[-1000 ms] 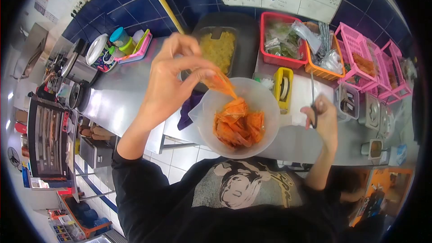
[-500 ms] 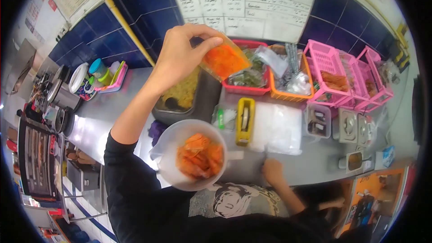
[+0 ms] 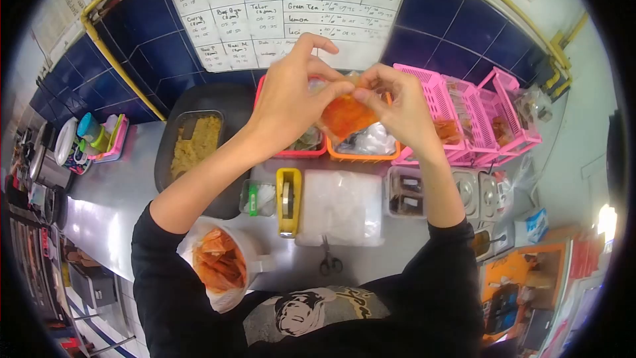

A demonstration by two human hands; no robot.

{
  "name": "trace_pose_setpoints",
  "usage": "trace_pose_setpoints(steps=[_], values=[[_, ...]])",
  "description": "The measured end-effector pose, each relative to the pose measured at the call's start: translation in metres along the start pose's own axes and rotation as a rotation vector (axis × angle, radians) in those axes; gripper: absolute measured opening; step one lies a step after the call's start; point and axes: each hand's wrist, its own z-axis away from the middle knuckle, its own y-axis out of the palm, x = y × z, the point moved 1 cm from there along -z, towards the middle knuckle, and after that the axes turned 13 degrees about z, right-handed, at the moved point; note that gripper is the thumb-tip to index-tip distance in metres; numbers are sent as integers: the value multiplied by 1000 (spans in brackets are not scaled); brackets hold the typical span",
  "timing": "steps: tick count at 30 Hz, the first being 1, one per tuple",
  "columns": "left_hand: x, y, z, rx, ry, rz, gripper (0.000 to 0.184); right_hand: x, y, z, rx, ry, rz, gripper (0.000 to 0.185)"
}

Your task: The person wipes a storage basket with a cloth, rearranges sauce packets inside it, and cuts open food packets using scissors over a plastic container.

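The orange packet [image 3: 348,119] is just above the middle of the frame, pinched along its top edge between the thumb and fingers of both the left hand [image 3: 291,96] and the right hand [image 3: 399,103]. A jug [image 3: 228,301] holding more orange packets [image 3: 217,264] stands at lower left; scissors [image 3: 330,262] lie at lower centre, beside white plastic bags [image 3: 341,205].

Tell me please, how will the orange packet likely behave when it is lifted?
The packet would probably bend easily, as it looks like thin, clear plastic. It may be light: the left hand and right hand pinch it only near its top.
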Motion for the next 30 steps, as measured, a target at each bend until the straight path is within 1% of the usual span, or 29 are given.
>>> trace_pose_setpoints(steps=[1,2,3,4,7,9,11,15,17,18,20,21,23,25,26,27,29,30], values=[[2,3,-2,3,43,-31,46,-11,-6,-3,8,-1,11,11],[4,7,-4,7,88,-63,52,-23,-15,-7,7,60,47,9],[7,7,-4,3,91,-53,52,-37,-24,-10,3,124,81,7],[9,1,-1,13,46,-20,55,-56,-33,-14,-39,143,28,3],[16,-24,21,26,-58,96,59,-136,-71,-26,-129,217,54,1],[13,-49,47,-27,-210,142,59,-203,-87,-31,-170,241,44,2],[12,-74,79,-120,-325,135,55,-281,-95,-30,-163,238,207,3],[8,-121,140,-297,-496,-74,51,-368,-87,-31,-153,298,289,5],[4,-130,165,-451,-541,-42,51,-407,-76,-34,-306,329,69,5],[3,-133,176,-447,-541,-44,51,-427,-70,-35,-309,332,68,5],[-1,-137,195,-579,-589,-132,53,-463,-60,-33,-315,407,-21,4],[-1,-135,200,-575,-594,-138,53,-472,-57,-30,-314,413,-25,4],[-1,-132,210,-642,-579,-160,53,-490,-54,-22,-312,523,254,11],[1,-130,214,-649,-593,-174,54,-504,-58,-20,-300,535,293,12],[5,-133,220,-670,-622,-194,55,-510,-57,-17,-290,545,332,15],[9,-136,224,-692,-650,-213,55,-503,-57,-17,-284,549,331,15],[13,-141,232,-703,-638,-193,54,-477,-59,-25,-280,563,475,17],[13,-143,233,-715,-617,-175,53,-483,-57,-26,-278,562,470,17]])
